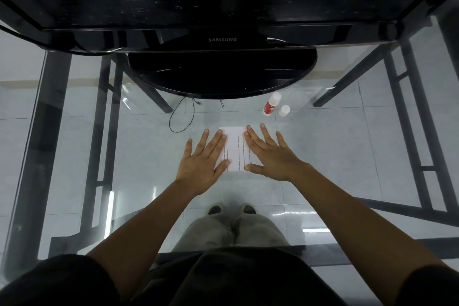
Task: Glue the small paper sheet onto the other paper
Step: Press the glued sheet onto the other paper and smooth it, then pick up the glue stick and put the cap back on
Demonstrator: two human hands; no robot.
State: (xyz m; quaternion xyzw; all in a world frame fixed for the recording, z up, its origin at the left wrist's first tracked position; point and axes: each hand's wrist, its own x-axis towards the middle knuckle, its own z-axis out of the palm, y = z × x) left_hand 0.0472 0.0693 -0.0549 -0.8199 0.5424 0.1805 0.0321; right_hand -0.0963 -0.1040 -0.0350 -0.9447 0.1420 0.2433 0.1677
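A white paper sheet point(236, 148) with lines of small print along its sides lies flat on the glass table point(335, 156). My left hand point(202, 160) rests flat, fingers spread, over the paper's left edge. My right hand point(269, 154) lies flat over its right edge, fingers spread too. Neither hand grips anything. I cannot tell a smaller sheet apart from a larger one; only one white rectangle shows between the hands. A red-and-white glue stick point(272, 104) lies uncapped beyond my right hand, with its white cap point(284, 110) standing beside it.
A black Samsung monitor point(222, 39) on a round base point(221, 74) stands at the back of the table. A thin black cable point(181, 117) loops to the left of the paper. Dark table legs and a tiled floor show through the glass.
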